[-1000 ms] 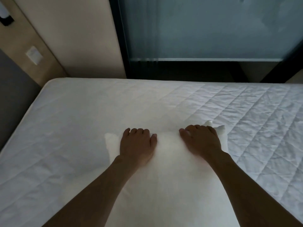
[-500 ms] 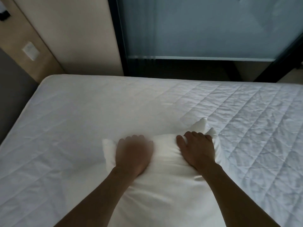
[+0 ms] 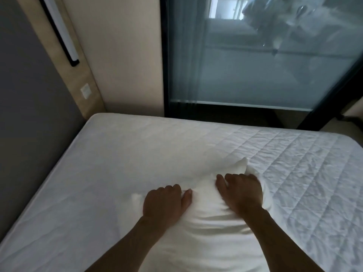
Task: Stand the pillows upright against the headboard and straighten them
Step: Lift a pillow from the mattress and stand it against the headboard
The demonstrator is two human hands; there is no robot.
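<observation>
The white pillow (image 3: 206, 238) lies flat on the bed under both my hands, its long axis running from my body away toward the far side of the mattress (image 3: 110, 165). Its far edge bunches up just past my fingers, one corner poking up beyond my right hand (image 3: 242, 191). I can't tell whether a second pillow sits beneath it.

My left hand (image 3: 164, 203) grips the far edge on its left part, fingers curled over and into the fabric, thumb on top. My right hand does the same on the right part, a little farther forward than the left. The two hands are apart, each clamped on the pillow, with creases pulled between them.

The dark grey headboard (image 3: 29, 114) stands well off to the left of my left hand, so the pillow has to travel leftward and turn: its long axis now points at the dark-framed glass wall (image 3: 255, 65) ahead, not along the headboard. My left hand is the nearer one to that side, so I judge it would lead while the right swings the other end round and tips the pillow upright.
</observation>
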